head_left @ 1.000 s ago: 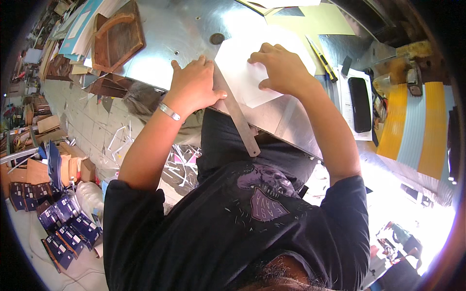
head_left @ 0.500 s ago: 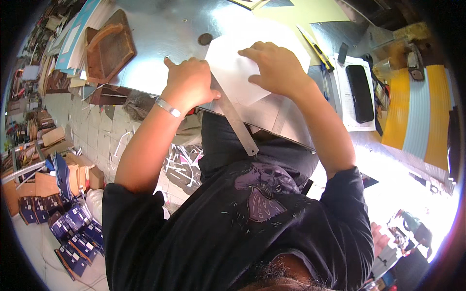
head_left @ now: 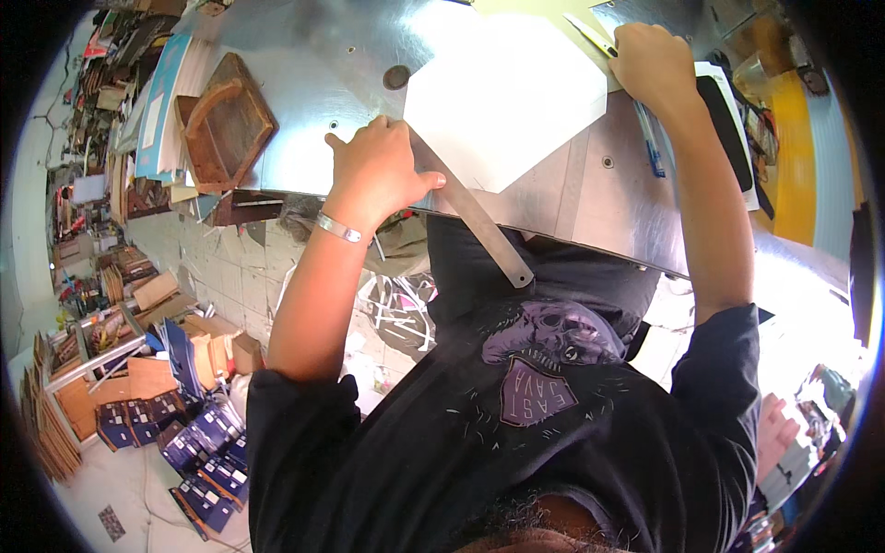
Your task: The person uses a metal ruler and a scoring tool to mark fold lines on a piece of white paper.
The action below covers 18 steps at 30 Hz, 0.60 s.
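A metal ruler (head_left: 479,221) lies aslant along the lower left edge of a white paper sheet (head_left: 516,101), its holed end jutting past the table's near edge. My left hand (head_left: 378,170) rests with spread fingers beside the ruler's upper part, thumb touching it. At the upper right, my right hand (head_left: 654,69) is closed over a utility knife (head_left: 595,35). Its light front end shows, pointing up and left; the handle is mostly covered by my fingers.
The metal-topped table (head_left: 313,83) carries a brown wooden holder (head_left: 230,124) and blue-edged papers (head_left: 157,129) at left. Pens (head_left: 653,147) and a black phone (head_left: 724,120) on papers lie near my right forearm. Dark blue boxes (head_left: 203,498) stand lower left.
My right hand has left the white paper, moved right and closed on the utility knife. My left hand stays by the ruler. The whole view has shifted slightly.
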### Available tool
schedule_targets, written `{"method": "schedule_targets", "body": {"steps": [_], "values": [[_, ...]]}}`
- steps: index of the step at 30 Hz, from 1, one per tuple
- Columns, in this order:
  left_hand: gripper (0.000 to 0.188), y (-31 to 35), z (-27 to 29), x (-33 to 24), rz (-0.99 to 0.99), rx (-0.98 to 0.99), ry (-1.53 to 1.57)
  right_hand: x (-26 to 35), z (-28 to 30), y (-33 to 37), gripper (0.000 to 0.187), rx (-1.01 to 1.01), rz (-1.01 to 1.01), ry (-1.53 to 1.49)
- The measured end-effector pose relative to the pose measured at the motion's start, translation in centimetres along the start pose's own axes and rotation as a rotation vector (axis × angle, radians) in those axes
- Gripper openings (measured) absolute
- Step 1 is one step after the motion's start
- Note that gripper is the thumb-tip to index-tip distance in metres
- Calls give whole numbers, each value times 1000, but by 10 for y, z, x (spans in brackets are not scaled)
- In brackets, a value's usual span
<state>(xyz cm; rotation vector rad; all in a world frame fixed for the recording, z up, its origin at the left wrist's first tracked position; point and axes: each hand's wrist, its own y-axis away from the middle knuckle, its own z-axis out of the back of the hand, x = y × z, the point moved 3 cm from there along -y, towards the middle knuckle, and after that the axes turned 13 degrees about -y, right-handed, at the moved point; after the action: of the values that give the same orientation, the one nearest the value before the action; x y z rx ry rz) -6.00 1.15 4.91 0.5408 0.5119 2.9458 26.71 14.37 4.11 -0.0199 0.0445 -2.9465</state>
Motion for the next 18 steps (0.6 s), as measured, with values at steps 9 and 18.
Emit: {"method": "schedule_targets", "body": {"steps": [9, 18], "values": [[61, 0, -11, 3, 3, -72, 8, 80, 5, 50, 34, -111, 86, -643], [49, 2, -3, 1, -16, -119, 50, 175, -5, 100, 62, 164, 382, -716]]}}
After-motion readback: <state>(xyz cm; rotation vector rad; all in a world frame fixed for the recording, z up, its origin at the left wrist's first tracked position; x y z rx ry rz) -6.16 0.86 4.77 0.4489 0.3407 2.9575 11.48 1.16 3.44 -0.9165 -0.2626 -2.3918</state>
